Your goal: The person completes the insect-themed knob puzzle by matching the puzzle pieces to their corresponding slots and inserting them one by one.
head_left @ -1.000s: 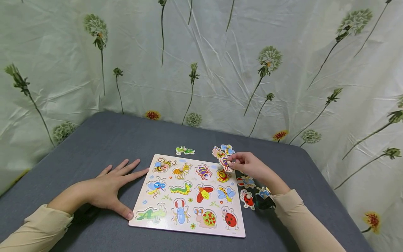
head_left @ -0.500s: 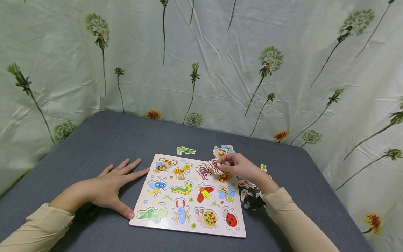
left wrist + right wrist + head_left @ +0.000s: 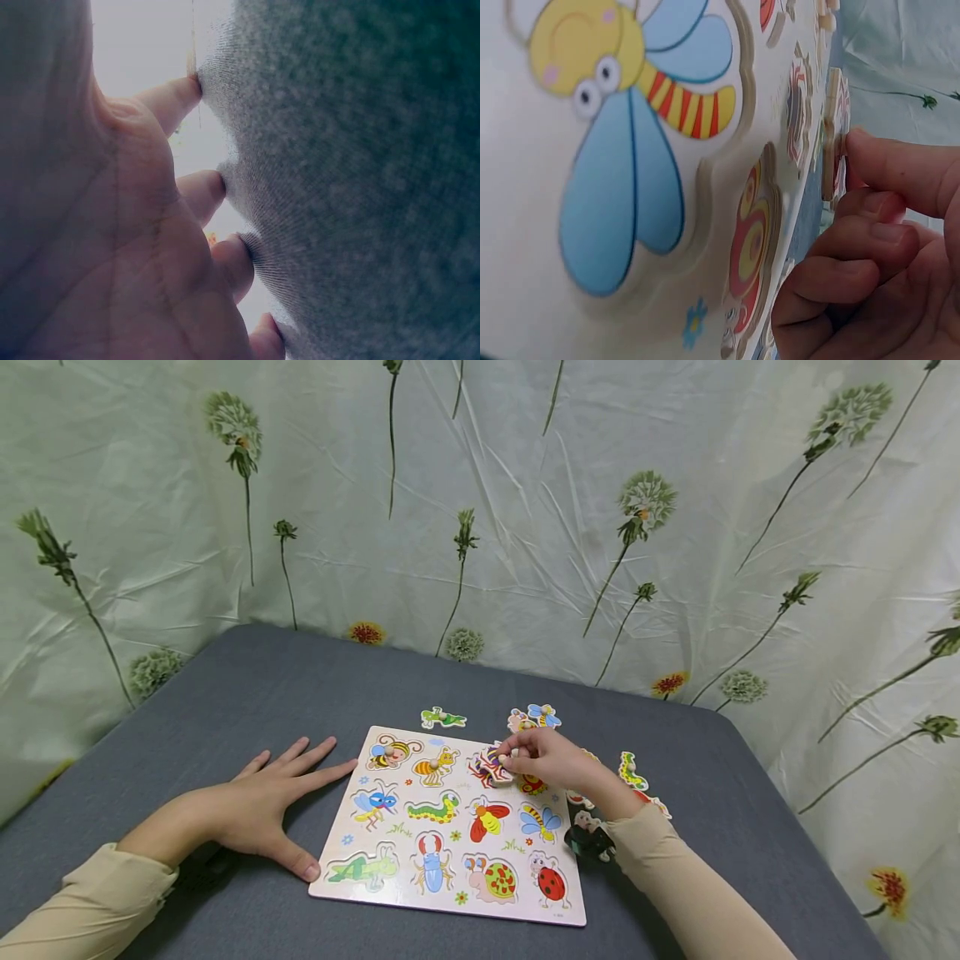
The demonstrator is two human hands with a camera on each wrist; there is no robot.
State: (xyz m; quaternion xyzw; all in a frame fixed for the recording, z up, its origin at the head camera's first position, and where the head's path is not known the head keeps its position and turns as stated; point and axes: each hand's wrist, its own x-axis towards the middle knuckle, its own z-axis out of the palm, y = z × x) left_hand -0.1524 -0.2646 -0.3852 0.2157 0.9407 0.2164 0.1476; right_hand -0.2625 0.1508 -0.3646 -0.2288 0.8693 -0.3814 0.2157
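Observation:
My right hand (image 3: 551, 760) pinches a wooden spider puzzle piece (image 3: 487, 767) between thumb and fingers. In the head view the piece overlaps the printed spider slot in the board's top row. The right wrist view shows this piece (image 3: 834, 135) edge-on, a little off the board, facing the spider slot (image 3: 795, 112). My left hand (image 3: 251, 814) lies spread on the table; its thumb and index fingertips are right at the left edge of the insect puzzle board (image 3: 401, 895). Two knobbed bee pieces, a round-winged bee (image 3: 390, 753) and a striped bee (image 3: 433, 768), sit in the top-row slots.
Behind the board lie a grasshopper piece (image 3: 442, 718), a snail piece (image 3: 517, 721) and a blue-winged piece (image 3: 545, 716). Right of it are a caterpillar piece (image 3: 632, 770) and several others, partly hidden under the right forearm. A flower-patterned curtain (image 3: 525, 568) hangs behind the table.
My right hand has carried the spider piece left, from the board's top right corner to over the spider slot. The caterpillar piece has come into view. The left hand stays put.

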